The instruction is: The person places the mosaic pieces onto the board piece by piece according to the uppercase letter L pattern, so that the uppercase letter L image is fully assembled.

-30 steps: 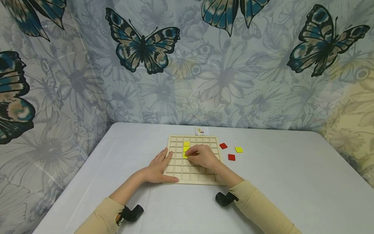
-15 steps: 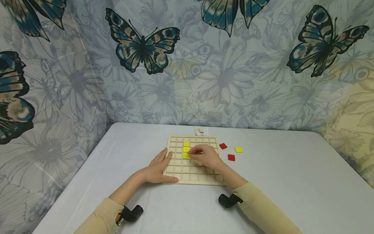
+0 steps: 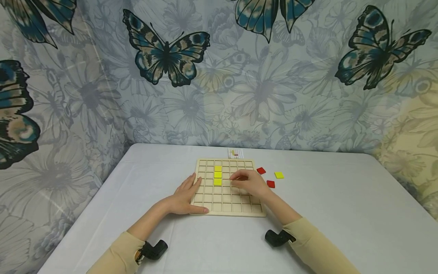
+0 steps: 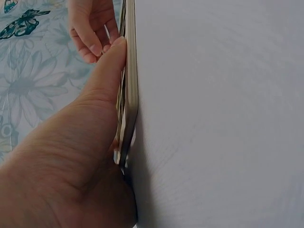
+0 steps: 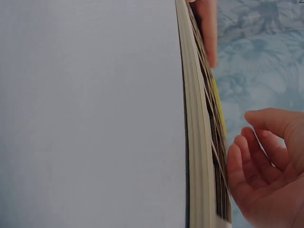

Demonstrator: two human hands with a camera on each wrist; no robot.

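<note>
A pale wooden grid board (image 3: 222, 207) lies on the white-covered table, with three yellow square tiles (image 3: 218, 175) in one column of its cells. My left hand (image 3: 183, 198) rests on the board's left edge, fingers spread and thumb along the near left corner. Over the right half of the board hovers my right hand (image 3: 252, 183). In the right wrist view its fingers (image 5: 244, 166) are loosely bent, the thumb stands apart from them, and nothing shows between. The board's thick side (image 4: 132, 71) appears edge-on in the left wrist view.
Right of the board lie two red tiles, one farther back (image 3: 261, 171) and one nearer (image 3: 270, 184), plus a loose yellow tile (image 3: 279, 175). A small printed pattern card (image 3: 235, 153) sits behind the board. A butterfly-patterned cloth (image 3: 219, 95) hangs beyond the table.
My right hand has come away from the lowest yellow tile and moved right, uncovering that tile fully. My left hand stays where it was.
</note>
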